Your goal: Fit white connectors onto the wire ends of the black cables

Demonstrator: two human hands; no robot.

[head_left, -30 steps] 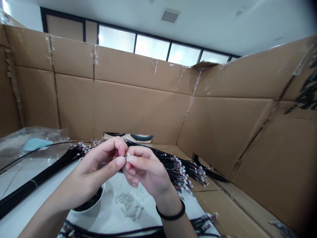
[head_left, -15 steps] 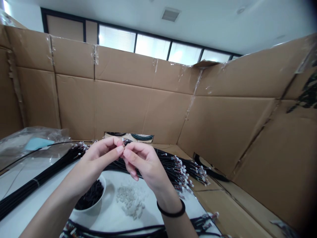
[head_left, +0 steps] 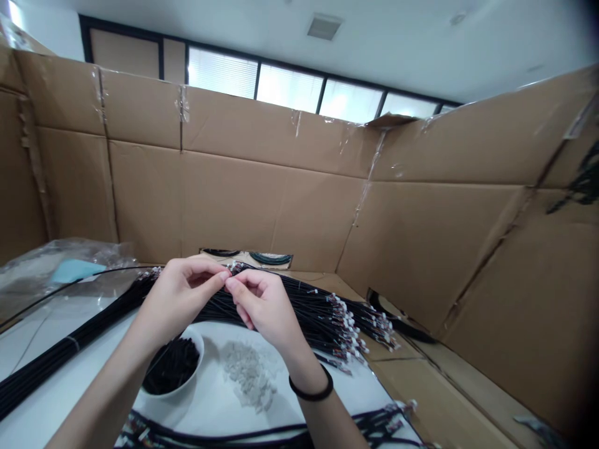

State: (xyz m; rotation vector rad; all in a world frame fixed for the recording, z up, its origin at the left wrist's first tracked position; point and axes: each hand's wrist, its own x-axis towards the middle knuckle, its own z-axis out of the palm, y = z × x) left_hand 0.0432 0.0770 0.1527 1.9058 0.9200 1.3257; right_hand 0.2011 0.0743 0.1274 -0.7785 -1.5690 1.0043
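My left hand [head_left: 187, 293] is closed in a pinch, thumb against fingers. A single black cable [head_left: 116, 269] runs from the left edge up to this hand and passes out of sight behind it. My right hand [head_left: 259, 302], also pinching, meets the left at the fingertips; what lies between its fingers is too small and covered to make out. Below the hands are a white bowl [head_left: 200, 360] of short black pieces [head_left: 175, 366] and a loose pile of small whitish translucent pieces [head_left: 250, 377].
Behind the hands lies a wide bundle of black cables [head_left: 299, 312] with white connectors [head_left: 344, 324]. Another tied bundle [head_left: 60, 352] stretches along the left, and more cables [head_left: 262, 433] cross the front. Clear plastic [head_left: 112, 252] lies at left; cardboard walls [head_left: 234, 187] surround the table.
Both hands have shifted slightly left, and the right forearm has swung a little left. The fingertips stay together in the pinch.
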